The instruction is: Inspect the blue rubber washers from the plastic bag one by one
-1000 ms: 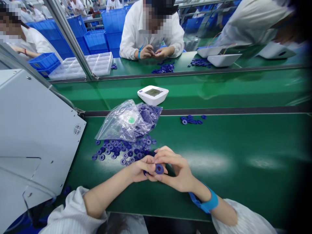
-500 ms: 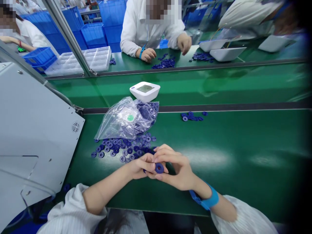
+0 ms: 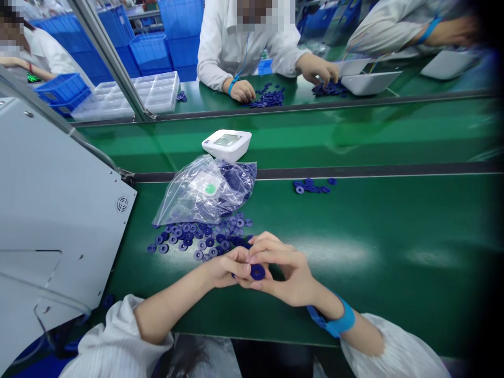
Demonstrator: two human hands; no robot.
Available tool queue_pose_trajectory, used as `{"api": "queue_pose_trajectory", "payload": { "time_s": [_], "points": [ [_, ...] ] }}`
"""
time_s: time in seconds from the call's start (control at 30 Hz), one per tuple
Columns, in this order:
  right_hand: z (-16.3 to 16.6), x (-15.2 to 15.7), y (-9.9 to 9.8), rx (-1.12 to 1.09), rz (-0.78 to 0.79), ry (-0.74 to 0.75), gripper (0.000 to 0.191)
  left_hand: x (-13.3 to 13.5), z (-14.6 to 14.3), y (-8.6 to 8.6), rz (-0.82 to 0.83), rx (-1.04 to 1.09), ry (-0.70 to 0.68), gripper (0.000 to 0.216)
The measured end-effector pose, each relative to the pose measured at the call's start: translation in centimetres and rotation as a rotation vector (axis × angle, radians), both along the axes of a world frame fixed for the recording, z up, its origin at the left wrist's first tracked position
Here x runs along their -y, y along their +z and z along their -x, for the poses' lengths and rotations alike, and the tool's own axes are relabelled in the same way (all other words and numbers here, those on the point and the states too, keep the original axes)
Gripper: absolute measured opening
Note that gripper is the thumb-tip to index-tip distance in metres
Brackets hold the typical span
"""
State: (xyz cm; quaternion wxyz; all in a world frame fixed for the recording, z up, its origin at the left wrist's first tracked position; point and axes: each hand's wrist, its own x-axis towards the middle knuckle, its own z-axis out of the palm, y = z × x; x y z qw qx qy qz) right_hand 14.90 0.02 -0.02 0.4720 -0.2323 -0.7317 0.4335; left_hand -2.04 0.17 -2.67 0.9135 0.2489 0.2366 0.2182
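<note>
A dark blue, washer-like ring [image 3: 260, 275] is held between my two hands above the green bench, its flat face towards me. My left hand [image 3: 232, 269] is closed, with the thumb against the ring's left side. From the right, my right hand [image 3: 287, 270] pinches it, fingers curved over the top and thumb below. Part of another blue piece peeks out beneath the left thumb. Just beyond my hands lie many loose blue rings [image 3: 183, 236]. Behind these rests a clear plastic bag [image 3: 189, 197] with more rings inside and a green dot on it.
A smaller group of blue rings [image 3: 311, 187] lies near the bench's back edge. On the green belt beyond stands a white device with a screen [image 3: 232, 152]. A grey metal housing [image 3: 55, 210] borders the left side. Across the belt, a co-worker's hand [image 3: 318, 71] reaches to a ring pile.
The ring in my hands has turned slightly, its hole now less visible. The white device has shifted left along the belt. The co-worker's hand opposite has moved right, to a pile.
</note>
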Motion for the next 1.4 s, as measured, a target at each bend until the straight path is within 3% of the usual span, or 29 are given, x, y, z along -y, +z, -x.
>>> {"api": "queue_pose_trajectory", "payload": {
  "time_s": [0.27,0.43,0.53,0.63,0.73,0.83,0.9,1.0,1.23,1.4],
  "points": [
    [0.2,-0.1,0.1,-0.053,-0.021,0.013,0.028,-0.2,-0.1,-0.9,-0.083,0.066,-0.05,0.049],
    [-0.1,-0.1,0.1,-0.042,0.004,0.005,0.03,-0.3,-0.2,-0.1,-0.068,0.098,-0.061,0.05],
    [-0.5,-0.3,-0.4,-0.071,0.121,-0.068,0.024,-0.5,-0.4,0.5,-0.042,0.131,-0.072,0.046],
    [-0.8,-0.8,-1.2,-0.034,0.27,-0.285,0.02,-0.5,-0.5,0.8,-0.055,0.11,-0.169,0.045],
    [-0.6,-1.6,-2.0,0.089,0.3,-0.47,0.021,-0.4,-0.5,0.8,-0.116,0.034,-0.338,0.041],
    [-0.2,-2.1,-2.4,0.243,0.242,-0.467,0.018,-0.4,-0.4,0.9,-0.152,0.02,-0.47,0.036],
    [0.0,-2.0,-2.4,0.36,0.185,-0.428,0.026,-0.3,-0.4,0.9,-0.144,0.018,-0.492,0.032],
    [0.0,-1.8,-2.3,0.402,0.122,-0.396,0.036,-0.3,-0.6,0.9,-0.066,0.035,-0.402,0.028],
    [-0.8,-1.4,-1.1,0.128,-0.106,-0.475,0.018,-0.2,-1.1,0.6,0.182,0.202,0.161,0.04],
    [0.1,-0.7,-0.4,0.219,-0.29,-0.238,0.011,-0.6,-0.8,0.7,0.371,0.303,0.337,0.039]
  ]
}}
